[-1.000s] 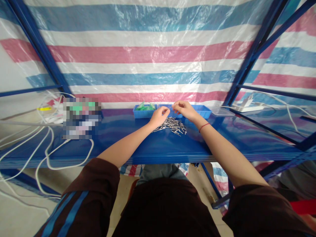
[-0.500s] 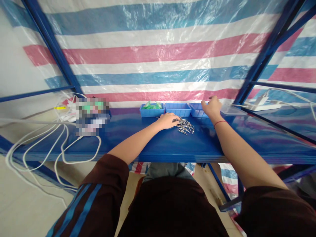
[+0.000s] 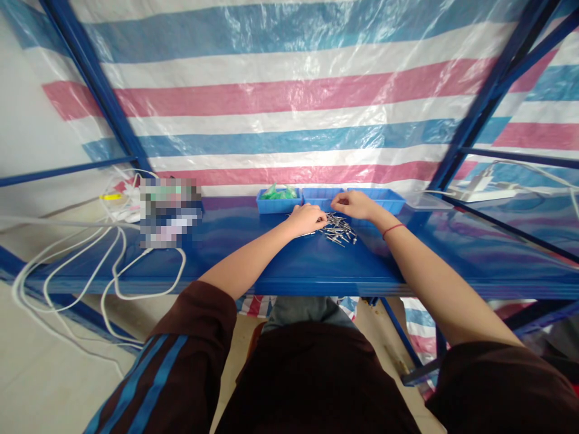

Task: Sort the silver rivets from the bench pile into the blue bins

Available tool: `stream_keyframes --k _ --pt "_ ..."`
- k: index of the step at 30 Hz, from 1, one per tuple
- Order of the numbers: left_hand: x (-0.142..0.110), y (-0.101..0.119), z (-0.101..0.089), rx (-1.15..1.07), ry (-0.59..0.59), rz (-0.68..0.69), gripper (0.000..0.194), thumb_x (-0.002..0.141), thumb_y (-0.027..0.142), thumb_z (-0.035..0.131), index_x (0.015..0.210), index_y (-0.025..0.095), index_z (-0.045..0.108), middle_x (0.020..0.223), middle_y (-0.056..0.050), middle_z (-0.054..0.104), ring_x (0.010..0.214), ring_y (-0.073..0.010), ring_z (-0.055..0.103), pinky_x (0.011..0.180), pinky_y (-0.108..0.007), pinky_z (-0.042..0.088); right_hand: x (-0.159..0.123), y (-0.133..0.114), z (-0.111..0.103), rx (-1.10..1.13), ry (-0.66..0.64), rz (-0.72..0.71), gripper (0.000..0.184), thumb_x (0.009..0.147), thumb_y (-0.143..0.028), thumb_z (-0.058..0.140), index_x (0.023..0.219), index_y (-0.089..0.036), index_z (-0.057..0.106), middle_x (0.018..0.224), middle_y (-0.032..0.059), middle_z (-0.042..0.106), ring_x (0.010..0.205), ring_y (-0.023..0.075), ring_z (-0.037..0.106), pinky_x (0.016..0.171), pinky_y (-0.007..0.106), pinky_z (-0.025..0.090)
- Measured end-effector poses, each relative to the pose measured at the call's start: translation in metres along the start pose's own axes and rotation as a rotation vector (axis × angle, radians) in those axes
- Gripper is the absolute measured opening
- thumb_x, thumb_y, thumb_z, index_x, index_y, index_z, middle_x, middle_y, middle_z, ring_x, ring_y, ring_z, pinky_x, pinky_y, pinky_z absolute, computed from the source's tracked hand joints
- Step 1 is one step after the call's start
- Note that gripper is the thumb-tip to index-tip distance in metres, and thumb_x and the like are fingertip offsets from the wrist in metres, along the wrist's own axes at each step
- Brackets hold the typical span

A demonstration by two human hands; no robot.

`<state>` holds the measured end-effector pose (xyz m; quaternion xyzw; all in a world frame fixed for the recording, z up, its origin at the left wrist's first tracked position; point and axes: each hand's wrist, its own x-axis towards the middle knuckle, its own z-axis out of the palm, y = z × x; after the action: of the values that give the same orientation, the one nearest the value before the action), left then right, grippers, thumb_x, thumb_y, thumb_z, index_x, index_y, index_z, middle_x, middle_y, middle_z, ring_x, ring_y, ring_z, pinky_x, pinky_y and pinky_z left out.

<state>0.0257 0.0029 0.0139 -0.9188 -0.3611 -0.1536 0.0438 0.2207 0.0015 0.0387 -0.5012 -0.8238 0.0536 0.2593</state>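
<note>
Long metal pins (image 3: 340,229) lie flat, pointing many ways, by the half-curled left hand (image 3: 308,220) and half-curled right hand (image 3: 357,205), and I can't tell if either holds any.

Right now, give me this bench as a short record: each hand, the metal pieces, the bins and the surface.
Left hand: fingers curled, at the left side of the loose pile of thin silver metal pieces
Right hand: fingers bent, near the pile's far edge; whether it holds anything is unclear
Bins: row of three blue plastic bins behind the pile
Left bin contents: crumpled green plastic material
Surface: glossy blue table
</note>
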Motion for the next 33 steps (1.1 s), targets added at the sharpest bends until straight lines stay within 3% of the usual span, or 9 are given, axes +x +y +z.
stream_keyframes --k 4,13,20,24,33 --pt "0.000 -0.002 0.000 0.032 0.028 0.014 0.023 0.088 0.029 0.048 0.088 0.025 0.071 0.096 -0.005 0.068 0.097 -0.0250 0.060 0.086 -0.042 0.040 0.000 0.000 0.001 0.041 -0.024 -0.016 0.021 0.074 -0.030 0.053 0.075 -0.016 0.069 0.072 0.0035 0.070 0.065 0.0170 0.059 0.065 0.029 0.043" --pt "0.001 -0.002 0.003 -0.111 0.216 -0.020 0.020 0.092 0.026 0.045 0.097 0.021 0.064 0.095 -0.004 0.070 0.092 -0.0205 0.063 0.082 -0.032 0.043 -0.001 -0.002 0.002 0.175 -0.181 -0.026 0.018 0.069 -0.026 0.062 0.082 -0.019 0.072 0.077 0.0017 0.072 0.071 0.0177 0.063 0.067 0.029 0.046" --pt "0.010 -0.010 0.013 -0.277 0.383 -0.019 0.017 0.091 0.025 0.047 0.090 0.018 0.061 0.094 -0.005 0.067 0.091 -0.0175 0.060 0.084 -0.029 0.045 0.003 -0.001 0.010 0.303 -0.061 -0.051 0.024 0.069 -0.038 0.066 0.079 -0.015 0.069 0.072 0.0041 0.069 0.065 0.0162 0.059 0.064 0.030 0.046" --pt "0.013 -0.010 0.013 -0.389 0.421 -0.037 0.013 0.090 0.022 0.048 0.087 0.017 0.060 0.090 -0.004 0.067 0.085 -0.0152 0.060 0.080 -0.027 0.046 0.003 -0.002 0.010 0.371 0.001 -0.039 0.024 0.067 -0.038 0.068 0.079 -0.016 0.069 0.073 0.0042 0.069 0.065 0.0158 0.059 0.065 0.030 0.047" --pt "0.012 -0.009 0.013 -0.452 0.461 0.009 0.010 0.088 0.022 0.050 0.091 0.018 0.058 0.092 -0.003 0.066 0.082 -0.0134 0.060 0.078 -0.026 0.048 0.001 -0.011 0.011 0.419 -0.033 -0.074 0.026 0.067 -0.041 0.065 0.074 -0.016 0.068 0.068 0.0021 0.067 0.063 0.0150 0.056 0.064 0.030 0.044"
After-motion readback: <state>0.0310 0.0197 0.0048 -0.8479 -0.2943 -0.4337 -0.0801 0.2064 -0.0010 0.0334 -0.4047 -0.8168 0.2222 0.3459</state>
